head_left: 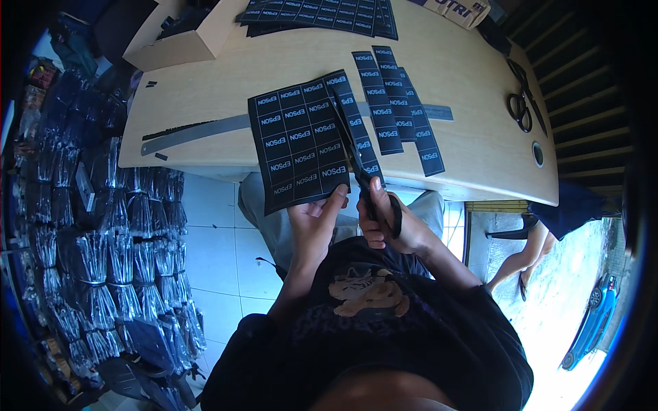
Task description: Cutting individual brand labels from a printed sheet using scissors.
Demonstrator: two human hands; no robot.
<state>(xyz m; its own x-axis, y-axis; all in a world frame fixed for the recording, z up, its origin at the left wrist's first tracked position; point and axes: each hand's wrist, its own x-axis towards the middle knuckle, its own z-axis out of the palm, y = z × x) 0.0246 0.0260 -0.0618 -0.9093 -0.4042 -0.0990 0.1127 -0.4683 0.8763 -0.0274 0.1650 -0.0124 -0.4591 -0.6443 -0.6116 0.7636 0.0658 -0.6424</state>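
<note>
My left hand (317, 216) grips the lower edge of a black sheet of printed labels (291, 140), thumb on top. The sheet is tilted over the table's near edge. In my right hand (392, 222) is a pair of black scissors (358, 161). Their blades point away from me and lie along the line between the sheet's right-hand column and the rest. That column is partly parted from the sheet. Right of it, several cut label strips (395, 103) lie side by side on the table.
A steel ruler (199, 133) lies partly under the sheet. More label sheets (319, 15) are stacked at the back, beside an open cardboard box (181, 41). Another pair of scissors (521, 109) rests at the right. Bundles in clear plastic (103, 267) fill the left side. A person's leg (524, 260) shows at right.
</note>
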